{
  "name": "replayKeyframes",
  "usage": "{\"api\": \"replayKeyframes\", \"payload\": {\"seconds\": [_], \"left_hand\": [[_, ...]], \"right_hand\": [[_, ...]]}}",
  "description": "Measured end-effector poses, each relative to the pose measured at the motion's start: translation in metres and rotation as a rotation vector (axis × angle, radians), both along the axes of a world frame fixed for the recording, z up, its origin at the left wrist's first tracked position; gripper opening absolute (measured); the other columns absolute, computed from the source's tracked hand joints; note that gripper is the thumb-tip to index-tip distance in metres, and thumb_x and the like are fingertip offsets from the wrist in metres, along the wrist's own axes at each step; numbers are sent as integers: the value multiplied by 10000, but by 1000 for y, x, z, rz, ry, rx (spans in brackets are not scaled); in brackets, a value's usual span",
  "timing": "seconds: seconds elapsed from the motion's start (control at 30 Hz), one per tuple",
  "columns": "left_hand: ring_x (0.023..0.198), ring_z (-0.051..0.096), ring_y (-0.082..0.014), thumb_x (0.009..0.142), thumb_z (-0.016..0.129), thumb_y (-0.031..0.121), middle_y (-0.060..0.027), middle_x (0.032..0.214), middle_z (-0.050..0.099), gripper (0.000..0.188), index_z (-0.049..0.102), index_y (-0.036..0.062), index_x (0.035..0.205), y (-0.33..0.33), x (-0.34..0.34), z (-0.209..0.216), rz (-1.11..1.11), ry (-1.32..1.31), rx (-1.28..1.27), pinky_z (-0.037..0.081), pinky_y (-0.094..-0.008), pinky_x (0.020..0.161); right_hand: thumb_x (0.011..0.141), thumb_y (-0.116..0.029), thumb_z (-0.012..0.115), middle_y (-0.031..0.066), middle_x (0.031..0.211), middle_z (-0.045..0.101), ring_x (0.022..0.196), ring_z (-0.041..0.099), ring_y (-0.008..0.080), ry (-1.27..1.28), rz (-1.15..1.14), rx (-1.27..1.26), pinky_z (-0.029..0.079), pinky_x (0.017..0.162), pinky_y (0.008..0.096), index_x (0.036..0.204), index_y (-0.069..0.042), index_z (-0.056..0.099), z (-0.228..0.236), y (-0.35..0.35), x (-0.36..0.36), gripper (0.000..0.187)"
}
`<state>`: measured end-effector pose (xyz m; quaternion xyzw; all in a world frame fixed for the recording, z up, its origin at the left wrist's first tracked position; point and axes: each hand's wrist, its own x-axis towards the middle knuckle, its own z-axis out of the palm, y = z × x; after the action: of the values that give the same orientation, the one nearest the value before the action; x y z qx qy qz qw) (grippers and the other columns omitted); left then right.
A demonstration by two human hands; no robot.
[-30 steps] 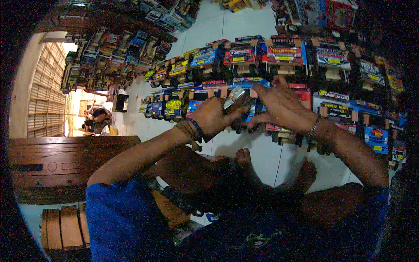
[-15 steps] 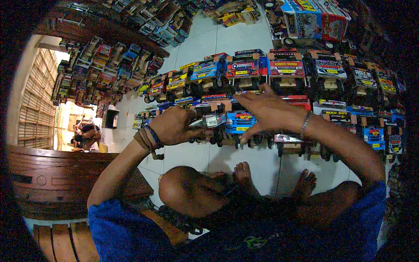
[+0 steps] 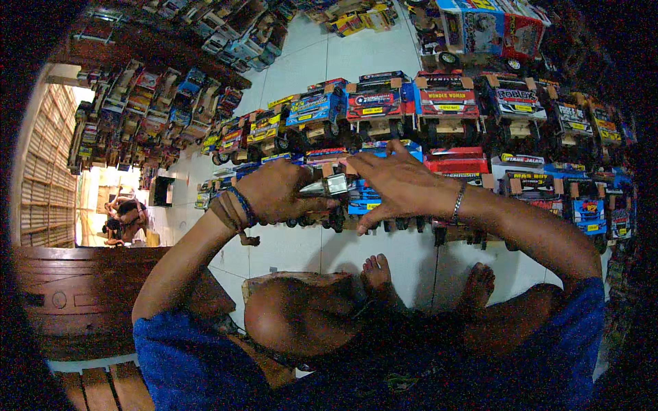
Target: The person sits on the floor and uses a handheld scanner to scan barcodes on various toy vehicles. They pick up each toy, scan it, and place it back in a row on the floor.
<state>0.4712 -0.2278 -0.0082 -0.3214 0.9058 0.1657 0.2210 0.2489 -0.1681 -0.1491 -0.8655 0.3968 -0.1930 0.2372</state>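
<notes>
My left hand point(image 3: 277, 192) is closed, thumb and fingers pinching a small silver-grey piece with a bright rectangular face point(image 3: 335, 183). What exactly this piece is I cannot make out. Just right of it, my right hand point(image 3: 415, 181) is spread, thumb apart from the fingers and nothing in its grip. It hovers over or touches a blue toy truck point(image 3: 363, 198) in the nearest row; the hand hides part of that truck. A red toy truck point(image 3: 456, 161) stands beyond my right wrist.
Behind the near row is a second row of toy trucks, among them a red one point(image 3: 449, 103). A large boxy toy truck point(image 3: 490, 31) stands at the far right. More toys crowd the left. A dark wooden bench point(image 3: 116, 301) is at lower left; a person point(image 3: 127, 216) crouches beyond.
The view has shifted slightly, so the trucks sit further left. My left hand and the silver-grey piece have moved a little right against the trucks. My right hand stays spread.
</notes>
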Motion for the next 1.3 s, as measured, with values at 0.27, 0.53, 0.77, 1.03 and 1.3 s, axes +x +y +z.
{"api": "replayKeyframes", "payload": {"seconds": [0.27, 0.53, 0.77, 1.03, 1.3], "left_hand": [[750, 715, -398, 942, 615, 597, -218, 774, 704, 598, 667, 92, 1259, -5, -4, -2, 10, -65, 5, 574, -479, 711], [640, 700, -177, 961, 624, 568, -75, 775, 720, 536, 655, 89, 1200, -4, -10, -4, 58, -39, 94, 575, -368, 640], [671, 691, -224, 965, 625, 546, -85, 759, 705, 460, 688, 103, 1073, -8, -14, -3, 120, -209, 117, 565, -387, 663], [612, 656, -142, 958, 683, 433, -5, 783, 719, 345, 652, 131, 1122, -9, 7, -29, 243, -97, 138, 556, -337, 605], [616, 705, -149, 934, 692, 508, -31, 761, 747, 444, 690, 118, 1146, -11, 15, -45, 225, -46, 99, 580, -353, 601]], "right_hand": [[690, -734, 769, 230, 1493, 459, 1382, 477, 390, -8, 45, 107, 195, 1161, 671, 1519, 53, 293, 12, -2, -5, 1238], [711, -678, 788, 228, 1477, 477, 1372, 492, 377, 0, 32, 84, 202, 1154, 667, 1502, 68, 302, 16, 0, -4, 1190], [698, -649, 814, 197, 1422, 523, 1321, 540, 350, -11, 41, 77, 263, 1097, 646, 1465, 47, 334, 11, -2, -3, 1142], [704, -665, 793, 209, 1429, 517, 1318, 540, 375, 1, 3, -7, 256, 1110, 652, 1477, 36, 325, 4, -1, 1, 1144], [706, -714, 755, 212, 1454, 504, 1339, 520, 379, -76, 6, -37, 255, 1118, 654, 1494, 36, 321, -10, -1, 2, 1172]]}}
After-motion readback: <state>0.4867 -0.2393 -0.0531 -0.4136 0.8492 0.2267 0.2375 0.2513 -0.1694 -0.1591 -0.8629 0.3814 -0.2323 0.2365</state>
